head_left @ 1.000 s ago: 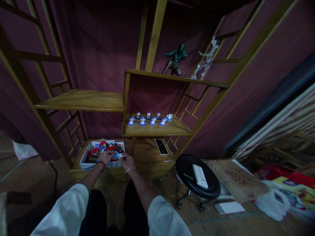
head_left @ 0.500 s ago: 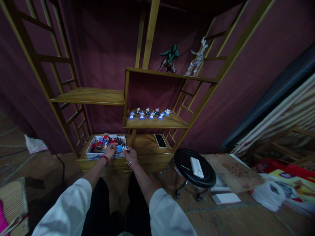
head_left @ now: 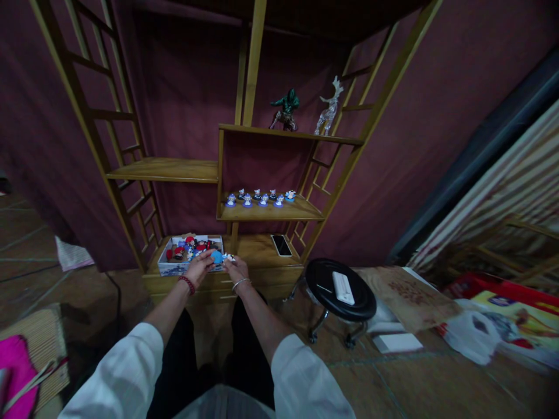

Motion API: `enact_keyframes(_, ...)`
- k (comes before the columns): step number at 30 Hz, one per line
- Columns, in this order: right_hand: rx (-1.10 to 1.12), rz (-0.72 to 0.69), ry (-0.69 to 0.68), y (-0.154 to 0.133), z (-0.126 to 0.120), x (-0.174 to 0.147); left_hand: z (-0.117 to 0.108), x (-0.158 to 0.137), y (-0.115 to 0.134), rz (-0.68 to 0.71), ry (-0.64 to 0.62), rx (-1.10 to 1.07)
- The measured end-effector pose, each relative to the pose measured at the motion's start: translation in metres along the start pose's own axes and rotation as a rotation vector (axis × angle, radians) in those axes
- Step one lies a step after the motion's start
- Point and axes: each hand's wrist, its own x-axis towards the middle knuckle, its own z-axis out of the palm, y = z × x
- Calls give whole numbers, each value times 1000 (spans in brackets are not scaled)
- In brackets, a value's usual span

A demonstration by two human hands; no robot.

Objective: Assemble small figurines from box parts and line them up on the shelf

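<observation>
My left hand (head_left: 200, 269) is closed, its fingertips pinching a round blue base (head_left: 217, 256). Close beside it, my right hand (head_left: 236, 270) grips a small white figurine (head_left: 228, 257) with dark and light details. Whether base and figurine are joined I cannot tell. Both hands are just in front of a white-sided box (head_left: 171, 269) that holds several small figurines, among them a red-capped one (head_left: 179, 252). On the shelf above stand two rows of little figurines with purple, dark and blue bases, such as a purple-based one (head_left: 247, 200) and a blue-based one (head_left: 290, 196).
A smartphone (head_left: 281, 245) lies on the cabinet's lower board to the right. A green-cloaked statuette (head_left: 286, 109) and a clear deer figure (head_left: 329, 107) occupy the upper shelf. A black wheeled stool (head_left: 321, 270) bearing a white object (head_left: 343, 288) stands at the right.
Both hands have risen slightly and drawn back from the box, with the blue base and white figurine now showing more plainly between them. The camera view has shifted a little.
</observation>
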Motion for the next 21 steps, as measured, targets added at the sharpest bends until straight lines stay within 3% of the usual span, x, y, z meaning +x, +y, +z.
enact_keyframes(9,225,29,-89,-17,-17,-20,13,-34,12,15,-142,-71)
enact_keyframes(21,315,92,-128,-25,-29,-36,22,-50,9,48,-193,-106)
